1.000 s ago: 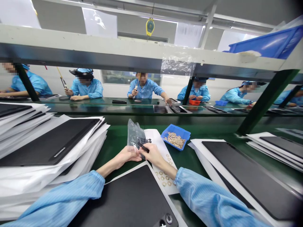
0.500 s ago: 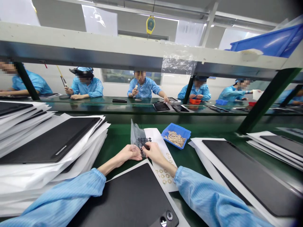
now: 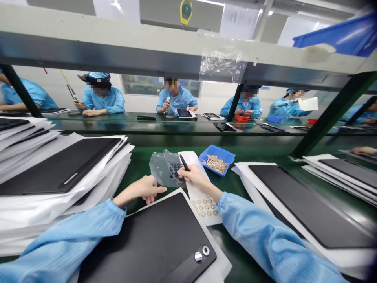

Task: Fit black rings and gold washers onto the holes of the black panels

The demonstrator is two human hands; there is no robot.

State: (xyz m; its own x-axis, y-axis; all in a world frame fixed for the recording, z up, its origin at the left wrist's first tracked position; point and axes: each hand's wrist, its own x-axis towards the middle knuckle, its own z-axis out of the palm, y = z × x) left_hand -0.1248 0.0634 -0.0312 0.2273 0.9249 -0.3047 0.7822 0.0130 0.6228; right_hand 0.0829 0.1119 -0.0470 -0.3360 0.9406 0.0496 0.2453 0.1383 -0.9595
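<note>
My left hand (image 3: 144, 188) rests at the far edge of a black tablet back cover (image 3: 147, 239) lying on white foam, fingers loosely curled with the index finger stretched out, holding nothing. My right hand (image 3: 191, 175) pinches black tweezers (image 3: 184, 162), tip pointing at a sheet of small black round parts (image 3: 176, 169) under a clear plastic bag (image 3: 160, 169). A white strip with several gold rings (image 3: 204, 206) lies under my right wrist. The cover's two camera rings (image 3: 202, 253) face me.
A blue tray of gold rings (image 3: 217, 159) sits behind my right hand. Stacked covers in white foam (image 3: 59, 173) stand on the left, more covers (image 3: 306, 208) on the right. Several co-workers in blue coats sit across the green conveyor (image 3: 165, 131). A shelf beam (image 3: 147, 51) runs overhead.
The plastic bag, held upright between both hands before, now lies flat on the table. My left hand let go and drew back to the cover's edge; my right hand moved forward with the tweezers.
</note>
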